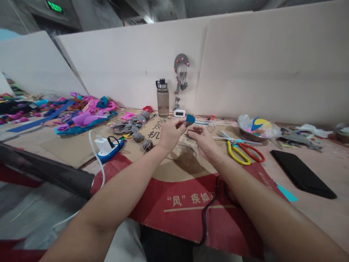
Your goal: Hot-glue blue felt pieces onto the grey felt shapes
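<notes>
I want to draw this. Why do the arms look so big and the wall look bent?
Head view: a wide lens stretches the forearms near the edge and bows the white wall; the left hand, blue piece and right hand look small; soft light, faint shadows.

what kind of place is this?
Probably a craft workbench in a partitioned workshop: felt scraps, scissors and a hanging felt ornament on the divider. The left hand pinches a small blue piece.
</notes>
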The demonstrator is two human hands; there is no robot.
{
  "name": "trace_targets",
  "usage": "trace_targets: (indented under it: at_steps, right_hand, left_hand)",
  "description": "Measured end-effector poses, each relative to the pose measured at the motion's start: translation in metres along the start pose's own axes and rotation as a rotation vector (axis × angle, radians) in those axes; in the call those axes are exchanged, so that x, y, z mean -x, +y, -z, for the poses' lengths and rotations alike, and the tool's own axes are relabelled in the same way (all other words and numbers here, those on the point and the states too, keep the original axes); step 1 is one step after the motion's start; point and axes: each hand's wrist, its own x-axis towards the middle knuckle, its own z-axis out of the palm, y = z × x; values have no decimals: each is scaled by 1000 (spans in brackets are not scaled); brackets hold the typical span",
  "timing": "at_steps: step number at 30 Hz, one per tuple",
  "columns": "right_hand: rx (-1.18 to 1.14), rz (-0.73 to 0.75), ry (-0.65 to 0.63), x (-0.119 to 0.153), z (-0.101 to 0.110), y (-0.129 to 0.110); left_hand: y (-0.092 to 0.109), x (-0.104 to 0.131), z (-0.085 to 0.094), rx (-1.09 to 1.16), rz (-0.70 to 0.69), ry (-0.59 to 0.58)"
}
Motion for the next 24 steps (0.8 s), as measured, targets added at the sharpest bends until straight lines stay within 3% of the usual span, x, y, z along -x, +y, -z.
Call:
trace_targets:
  at_steps: [2,5,9,14,18,24]
  right_hand:
    - [-202,-55,-73,5,-12,-3]
    - [-285,-92,-101,10,-14,-9]
    - [-155,-66,-27,9,-3,-13]
    - [84,94,94,-3,8,-7]
    - [199,190,145,-7,15,-6]
    - [263,211,166,-7,18,-9]
  left_hand:
    - [4,2,1,-100,-44,-24]
    - [5,3,0,-161,-35,-43]
    - [-1,0,-3,40,84,-56]
    - [-2,-1,-7,293,280,-61]
    - [1,0,-8,375,364,-72]
    - [5,2,-8,439,432,-97]
